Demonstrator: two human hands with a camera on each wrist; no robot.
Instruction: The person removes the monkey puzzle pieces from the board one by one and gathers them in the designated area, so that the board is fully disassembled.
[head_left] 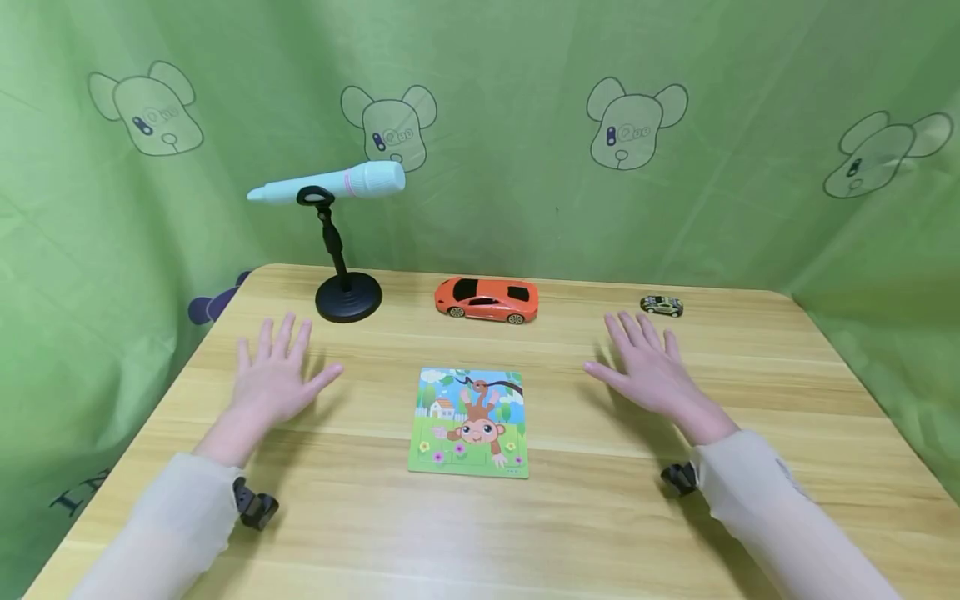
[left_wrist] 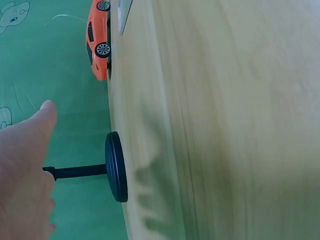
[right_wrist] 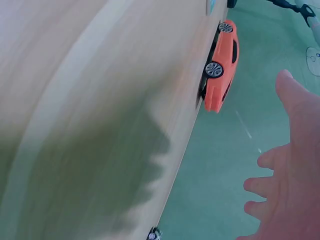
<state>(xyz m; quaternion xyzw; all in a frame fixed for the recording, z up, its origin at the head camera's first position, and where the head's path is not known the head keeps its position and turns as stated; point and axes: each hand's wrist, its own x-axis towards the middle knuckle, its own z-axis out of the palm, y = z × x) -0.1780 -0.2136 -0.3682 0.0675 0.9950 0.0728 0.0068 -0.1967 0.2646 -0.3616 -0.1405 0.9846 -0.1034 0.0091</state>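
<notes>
My left hand (head_left: 273, 379) is held palm down over the left side of the table, fingers spread, holding nothing. On the right, my right hand (head_left: 645, 367) hovers the same way with its thumb pointing inward; its shadow falls on the wood in the right wrist view. Between the two hands lies a flat square monkey puzzle (head_left: 469, 423) with its pieces in the board. Behind it an orange toy car (head_left: 487, 301) stands side-on. Nearest the right fingertips is a small patterned toy car (head_left: 662, 306). Beyond the left fingertips stands a black microphone stand (head_left: 348, 297) carrying a light blue microphone (head_left: 330, 182).
The wooden table (head_left: 465, 542) has rounded back corners. A green curtain (head_left: 510, 217) printed with mouse-like heads hangs behind and along both sides. Each wrist wears a small black camera, such as the left wrist camera (head_left: 255, 505).
</notes>
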